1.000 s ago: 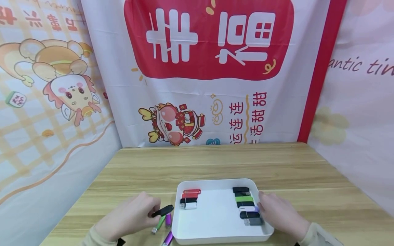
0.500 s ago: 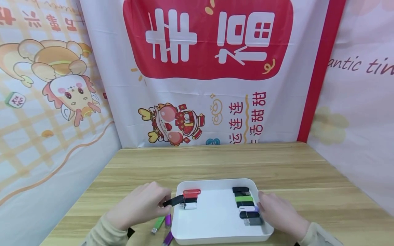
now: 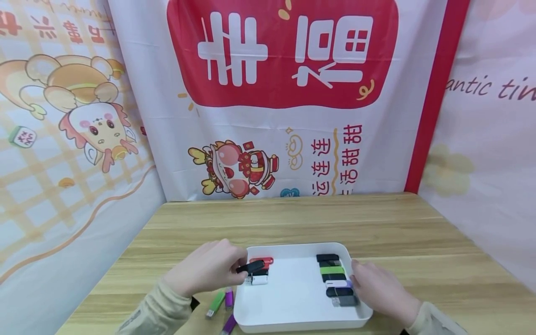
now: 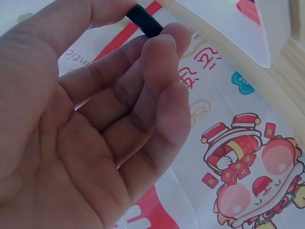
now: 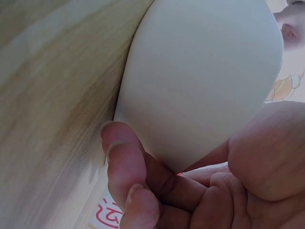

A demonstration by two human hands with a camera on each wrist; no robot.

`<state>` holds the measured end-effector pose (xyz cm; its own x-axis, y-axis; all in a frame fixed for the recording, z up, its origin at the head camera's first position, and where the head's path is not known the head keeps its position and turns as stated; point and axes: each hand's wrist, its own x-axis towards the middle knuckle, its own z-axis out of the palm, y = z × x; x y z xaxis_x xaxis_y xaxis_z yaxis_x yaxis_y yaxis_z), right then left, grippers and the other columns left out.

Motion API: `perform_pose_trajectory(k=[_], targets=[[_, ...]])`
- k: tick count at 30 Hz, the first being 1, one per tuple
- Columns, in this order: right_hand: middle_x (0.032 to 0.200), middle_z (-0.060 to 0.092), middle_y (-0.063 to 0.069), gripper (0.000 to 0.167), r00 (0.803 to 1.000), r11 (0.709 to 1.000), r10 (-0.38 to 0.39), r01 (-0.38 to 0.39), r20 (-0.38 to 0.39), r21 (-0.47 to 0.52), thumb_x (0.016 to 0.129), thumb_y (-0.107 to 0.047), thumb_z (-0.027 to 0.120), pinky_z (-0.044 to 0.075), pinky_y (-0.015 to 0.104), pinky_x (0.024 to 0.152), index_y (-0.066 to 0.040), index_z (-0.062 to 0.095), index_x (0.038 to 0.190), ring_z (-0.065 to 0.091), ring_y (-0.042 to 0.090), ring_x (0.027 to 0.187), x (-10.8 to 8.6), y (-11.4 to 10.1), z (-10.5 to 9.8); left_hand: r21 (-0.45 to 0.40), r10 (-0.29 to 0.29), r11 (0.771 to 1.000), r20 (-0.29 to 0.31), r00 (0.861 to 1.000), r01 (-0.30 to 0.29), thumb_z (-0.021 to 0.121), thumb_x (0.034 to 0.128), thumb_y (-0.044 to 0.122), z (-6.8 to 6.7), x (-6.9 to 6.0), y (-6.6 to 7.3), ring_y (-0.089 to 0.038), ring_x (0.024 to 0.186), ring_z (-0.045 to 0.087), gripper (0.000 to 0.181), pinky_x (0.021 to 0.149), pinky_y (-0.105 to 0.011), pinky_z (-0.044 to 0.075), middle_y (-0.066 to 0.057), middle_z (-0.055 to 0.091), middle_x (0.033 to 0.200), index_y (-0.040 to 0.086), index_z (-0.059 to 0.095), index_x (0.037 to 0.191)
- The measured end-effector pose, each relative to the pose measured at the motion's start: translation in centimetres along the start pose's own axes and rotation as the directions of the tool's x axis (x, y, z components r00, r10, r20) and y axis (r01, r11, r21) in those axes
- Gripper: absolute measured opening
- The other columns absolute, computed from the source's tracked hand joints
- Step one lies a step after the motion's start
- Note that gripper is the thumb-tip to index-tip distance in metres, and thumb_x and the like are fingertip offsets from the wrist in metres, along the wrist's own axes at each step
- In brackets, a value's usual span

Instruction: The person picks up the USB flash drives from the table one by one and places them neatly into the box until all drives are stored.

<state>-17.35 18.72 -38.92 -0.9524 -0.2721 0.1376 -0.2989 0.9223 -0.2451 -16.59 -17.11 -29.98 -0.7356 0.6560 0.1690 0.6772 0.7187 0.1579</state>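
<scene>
My left hand (image 3: 217, 266) pinches a black USB flash drive (image 3: 253, 266) between thumb and fingertips, over the left wall of the white tray (image 3: 299, 298). In the left wrist view, the end of the black drive (image 4: 145, 21) sticks out from the fingertips. Under it in the tray lie red, black and white flash drives (image 3: 260, 280). My right hand (image 3: 378, 291) grips the tray's right wall, fingers curled against the outer side (image 5: 200, 81) in the right wrist view.
Along the tray's right side runs a column of several flash drives, a green one (image 3: 332, 270) among them. Outside the left wall, a green drive (image 3: 215, 304) and two purple drives (image 3: 229, 298) lie on the wooden table (image 3: 289, 223). Printed cloths hang around it.
My left hand has carried the black flash drive right and slightly away from me, from beside the tray to above its left row. The right hand stays at the tray.
</scene>
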Motion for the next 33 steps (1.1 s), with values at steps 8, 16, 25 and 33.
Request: perform_pose_trajectory(k=[8,16,25,33], targets=[[0.076,0.060,0.010,0.036,1.000,1.000,0.003,-0.003,0.030,-0.006,0.089,-0.005,0.065,0.042,0.031,0.047,0.017,0.058,0.117,0.049,0.016,0.058,0.0,0.0,0.0,-0.059,0.042,0.997,0.044,0.998,-0.040,0.074,0.0851,0.020,0.5,1.6,0.4,0.000,0.051,0.042,0.012,0.044,-0.019,0.036,0.014,0.051,0.061,0.020,0.063,0.078],[0.073,0.057,0.007,0.029,1.000,1.000,-0.005,0.005,0.014,-0.001,0.089,-0.005,0.065,0.044,0.032,0.048,0.013,0.060,0.111,0.049,0.016,0.058,0.0,0.1,0.0,-0.096,0.056,0.994,0.091,0.994,-0.048,0.076,0.0845,0.019,1.1,2.4,0.4,-0.002,0.054,0.044,0.015,0.048,-0.020,0.039,0.014,0.052,0.062,0.021,0.064,0.077],[0.072,0.056,0.006,0.022,1.000,1.000,-0.023,0.023,0.001,-0.009,0.088,-0.004,0.066,0.044,0.031,0.048,0.010,0.062,0.105,0.049,0.015,0.058,0.3,0.0,0.0,-0.095,-0.009,0.995,0.169,0.986,0.026,0.078,0.0827,0.018,2.2,2.7,0.0,-0.004,0.058,0.051,0.014,0.056,-0.022,0.046,0.016,0.056,0.066,0.022,0.067,0.076],[0.075,0.060,0.009,0.031,1.000,1.000,-0.015,0.015,0.007,-0.022,0.088,-0.004,0.066,0.044,0.031,0.048,0.015,0.060,0.112,0.050,0.015,0.059,0.1,-0.1,-0.1,-0.016,-0.024,0.999,0.179,0.983,0.027,0.080,0.0791,0.020,3.1,3.1,-0.6,-0.005,0.056,0.049,0.019,0.056,-0.024,0.044,0.015,0.053,0.063,0.022,0.064,0.069]])
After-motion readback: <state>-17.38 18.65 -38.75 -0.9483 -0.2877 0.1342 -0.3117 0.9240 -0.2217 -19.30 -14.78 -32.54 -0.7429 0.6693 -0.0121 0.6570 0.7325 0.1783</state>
